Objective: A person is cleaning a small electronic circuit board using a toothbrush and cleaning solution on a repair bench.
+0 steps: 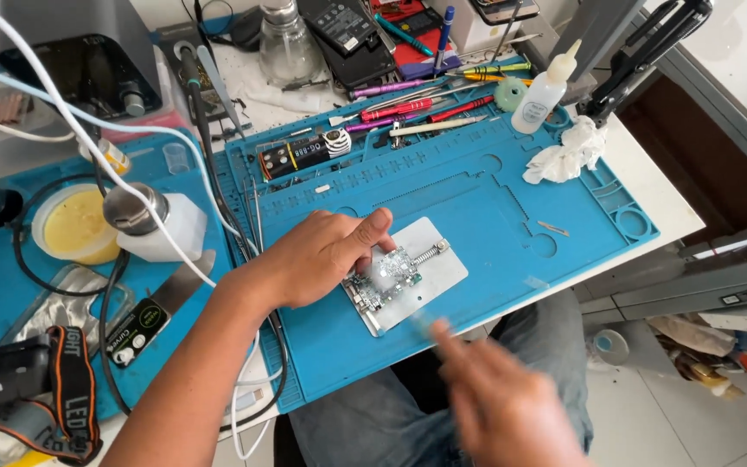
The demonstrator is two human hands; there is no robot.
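Resting at mid-frame, the left hand [322, 258] lies on a silver holder plate [438, 268], fingers pressed down beside the small circuit board [386, 281] clamped there on the blue mat [494, 199]. Lower right, the right hand [499, 402] is blurred; its grip cannot be made out. Upper right, a clear squeeze bottle [542, 95] holds liquid.

Open room is left on the blue mat [494, 216] right of the metal plate [438, 268]; the far edge is blocked — screwdrivers [408, 108], bottle [542, 95], crumpled tissue [568, 156]; cables [235, 233] crowd the left.
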